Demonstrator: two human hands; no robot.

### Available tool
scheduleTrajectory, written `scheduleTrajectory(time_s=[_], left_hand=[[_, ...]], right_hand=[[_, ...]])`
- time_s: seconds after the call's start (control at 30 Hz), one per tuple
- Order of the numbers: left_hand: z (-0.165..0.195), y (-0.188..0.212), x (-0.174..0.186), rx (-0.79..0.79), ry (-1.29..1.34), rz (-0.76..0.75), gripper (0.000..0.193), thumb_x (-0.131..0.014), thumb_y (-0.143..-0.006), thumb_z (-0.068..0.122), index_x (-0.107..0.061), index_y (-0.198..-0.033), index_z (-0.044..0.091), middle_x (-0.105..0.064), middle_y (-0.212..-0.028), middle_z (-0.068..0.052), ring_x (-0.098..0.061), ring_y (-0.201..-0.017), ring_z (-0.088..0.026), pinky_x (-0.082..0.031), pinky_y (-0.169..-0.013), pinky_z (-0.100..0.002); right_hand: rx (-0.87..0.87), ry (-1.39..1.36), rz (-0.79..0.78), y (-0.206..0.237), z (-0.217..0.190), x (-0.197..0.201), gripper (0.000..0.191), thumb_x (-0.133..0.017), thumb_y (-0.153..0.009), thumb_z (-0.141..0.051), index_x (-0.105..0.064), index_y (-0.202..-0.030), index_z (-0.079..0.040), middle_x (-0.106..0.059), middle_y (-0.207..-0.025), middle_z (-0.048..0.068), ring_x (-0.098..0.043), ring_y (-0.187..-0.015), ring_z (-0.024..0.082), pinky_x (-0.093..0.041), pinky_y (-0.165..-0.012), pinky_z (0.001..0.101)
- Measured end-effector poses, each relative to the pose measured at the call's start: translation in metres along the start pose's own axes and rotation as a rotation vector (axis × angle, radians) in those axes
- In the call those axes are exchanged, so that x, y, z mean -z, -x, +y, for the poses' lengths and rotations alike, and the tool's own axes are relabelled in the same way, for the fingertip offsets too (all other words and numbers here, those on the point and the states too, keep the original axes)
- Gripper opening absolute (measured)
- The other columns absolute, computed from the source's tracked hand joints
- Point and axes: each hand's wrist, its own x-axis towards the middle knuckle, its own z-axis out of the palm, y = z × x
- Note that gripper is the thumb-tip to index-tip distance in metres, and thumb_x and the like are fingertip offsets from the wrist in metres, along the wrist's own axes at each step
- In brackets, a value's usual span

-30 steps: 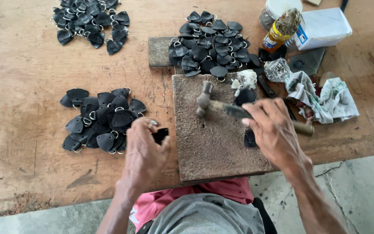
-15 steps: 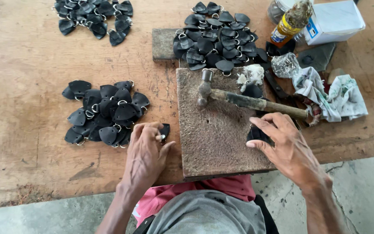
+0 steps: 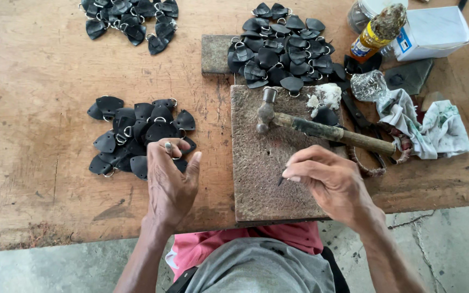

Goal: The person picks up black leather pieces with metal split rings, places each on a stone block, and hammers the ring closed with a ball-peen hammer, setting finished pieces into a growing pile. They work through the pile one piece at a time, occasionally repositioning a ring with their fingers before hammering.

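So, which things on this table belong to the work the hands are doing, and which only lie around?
In use:
- left hand on the near pile of black leather pieces
- right hand pinching a small dark tool tip, on the work block
- hammer lying on the block

Lying about:
- two far piles
- bottle
- white box
- rags

Grey shirt, red cloth beneath, bare forearms

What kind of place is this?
Probably a small leather-craft workshop: a worn wooden bench, piles of black leather tabs with metal rings, and a hammer lying on a pounding block.
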Motion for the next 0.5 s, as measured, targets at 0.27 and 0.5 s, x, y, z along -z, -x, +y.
scheduleTrajectory(time_s=[0.27,0.5], left_hand=[[0.014,0.005,0.010,0.336,0.394,-0.224,0.034,-0.065,-0.096,0.009,-0.034,-0.108,0.003,-0.059,-0.100,-0.010,-0.060,-0.082,-0.016,-0.054,-0.074,-0.033],[0.022,-0.002,-0.006,0.338,0.695,-0.355,0.013,-0.064,-0.098,0.008,-0.056,-0.105,0.002,-0.067,-0.092,-0.005,-0.068,-0.084,-0.011,-0.061,-0.077,-0.028]], right_hand=[[-0.222,0.185,0.008,-0.011,-0.010,0.004,0.035,-0.067,-0.093,-0.011,-0.067,-0.128,-0.009,-0.068,-0.122,0.009,-0.066,-0.104,0.019,-0.059,-0.087,0.0327],[-0.222,0.201,-0.172,-0.018,-0.029,-0.016,0.052,-0.066,-0.089,-0.036,-0.063,-0.137,-0.016,-0.063,-0.136,0.005,-0.055,-0.127,0.021,-0.050,-0.111,0.0401]])
